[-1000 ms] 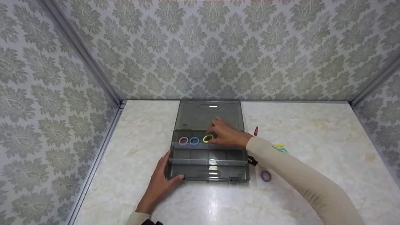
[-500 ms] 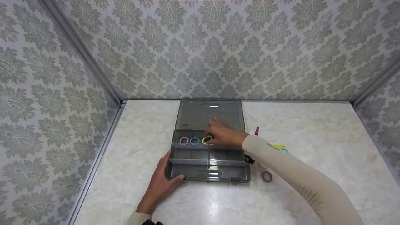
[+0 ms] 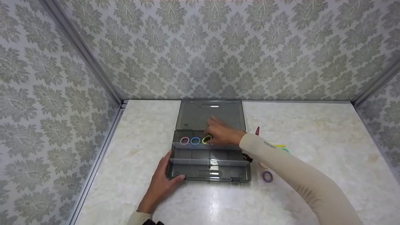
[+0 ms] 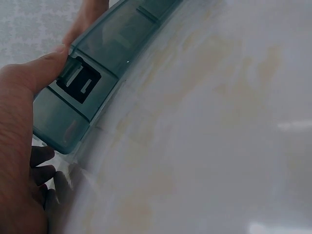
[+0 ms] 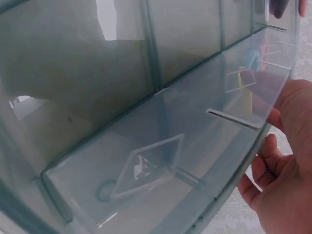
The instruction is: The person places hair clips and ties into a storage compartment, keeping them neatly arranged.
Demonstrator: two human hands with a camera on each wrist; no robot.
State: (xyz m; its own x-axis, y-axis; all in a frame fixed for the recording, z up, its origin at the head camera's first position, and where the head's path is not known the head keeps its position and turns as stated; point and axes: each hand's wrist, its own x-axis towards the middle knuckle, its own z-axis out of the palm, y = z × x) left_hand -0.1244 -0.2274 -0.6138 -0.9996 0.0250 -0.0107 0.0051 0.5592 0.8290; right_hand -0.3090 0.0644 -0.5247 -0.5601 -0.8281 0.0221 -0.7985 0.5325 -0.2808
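A grey see-through compartment box (image 3: 181, 170) lies on the table with its lid (image 3: 203, 114) laid back. My left hand (image 3: 162, 181) grips its near left corner, thumb on the front wall by a black latch (image 4: 79, 80) in the left wrist view. My right hand (image 3: 220, 131) reaches into the back row and pinches a yellow hair tie (image 3: 205, 139). Beside it in that row stand a blue hair tie (image 3: 192, 141) and a pink hair tie (image 3: 181, 141). The right wrist view shows the hand (image 5: 287, 170) at the clear divider (image 5: 195, 126), the yellow tie seen through it.
Right of the box lie a purple hair tie (image 3: 267, 177), a red clip (image 3: 257, 130), a yellow item (image 3: 280, 146) and a green one (image 3: 285, 150). A black item (image 3: 247, 158) sits against the box's right side. Patterned walls (image 3: 200, 62) enclose the table.
My right hand has shifted slightly left in the back row, still pinching the yellow hair tie, which now looks more tilted. The left hand keeps its hold on the corner.
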